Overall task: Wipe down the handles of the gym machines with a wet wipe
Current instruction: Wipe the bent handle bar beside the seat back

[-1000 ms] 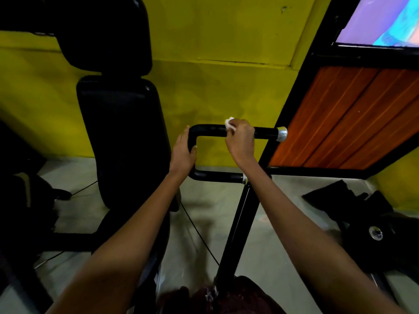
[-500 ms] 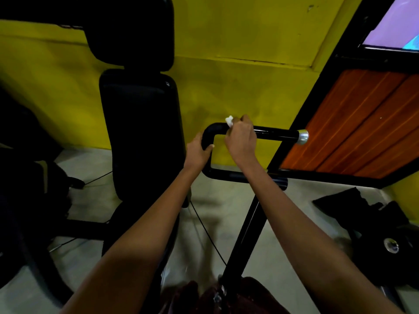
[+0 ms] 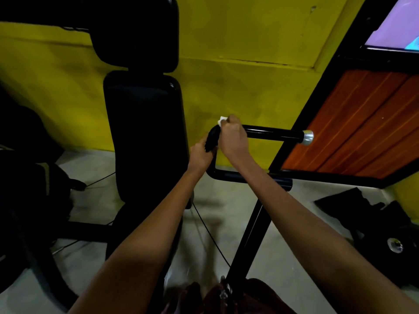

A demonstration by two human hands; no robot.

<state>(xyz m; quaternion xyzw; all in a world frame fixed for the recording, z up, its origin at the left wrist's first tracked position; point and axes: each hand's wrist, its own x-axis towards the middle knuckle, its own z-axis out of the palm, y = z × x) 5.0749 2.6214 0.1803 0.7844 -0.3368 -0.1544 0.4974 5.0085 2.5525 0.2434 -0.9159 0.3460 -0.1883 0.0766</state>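
Observation:
A black U-shaped machine handle [image 3: 272, 133] with a silver end cap [image 3: 307, 137] stands out in front of the yellow wall. My right hand [image 3: 232, 139] grips its upper bar near the bend, with a white wet wipe [image 3: 221, 120] bunched under the fingers and peeking out at the top. My left hand [image 3: 200, 152] holds the curved bend of the handle from the left. The handle's lower bar [image 3: 240, 176] joins a black upright post [image 3: 247, 241].
A black padded seat back [image 3: 145, 132] with a headrest stands to the left. A wood-panelled frame [image 3: 353, 130] and a screen [image 3: 394, 28] are at right. Black cloth and gear [image 3: 371, 214] lie on the grey floor at right. A cable [image 3: 208, 230] runs across the floor.
My right hand with the wipe has slid left along the upper bar toward the bend. My left hand has stayed on the bend. The view has shifted left.

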